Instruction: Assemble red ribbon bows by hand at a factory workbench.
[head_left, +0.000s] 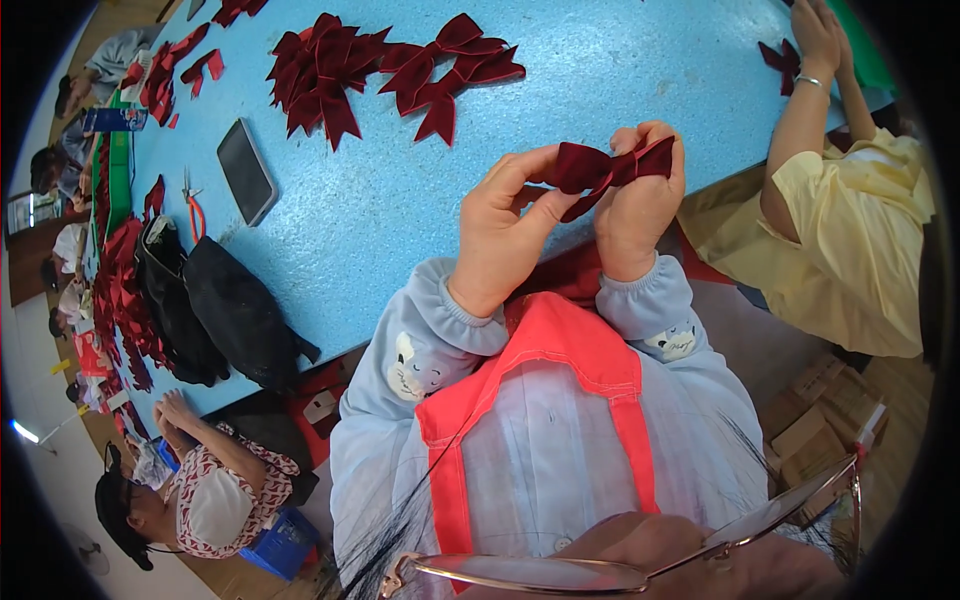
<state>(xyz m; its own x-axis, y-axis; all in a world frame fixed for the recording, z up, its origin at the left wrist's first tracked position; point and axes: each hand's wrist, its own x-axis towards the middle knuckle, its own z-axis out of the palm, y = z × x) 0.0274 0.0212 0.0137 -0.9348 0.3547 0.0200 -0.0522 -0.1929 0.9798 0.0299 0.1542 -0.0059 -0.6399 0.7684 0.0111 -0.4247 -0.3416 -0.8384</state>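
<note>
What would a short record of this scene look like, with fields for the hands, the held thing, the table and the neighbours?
Left hand: gripping one side of the bow
Right hand: holding the bow's other side
Held thing: dark red bow, raised above the near table edge
Table: blue; bears a pile of bows, a phone and a red-handled tool
Neighbours: person in yellow on the right; others along the left

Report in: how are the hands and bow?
Left hand, right hand: both gripping dark red bow. Two-looped, held up. Bow pile beyond; nothing visibly blocking.
</note>
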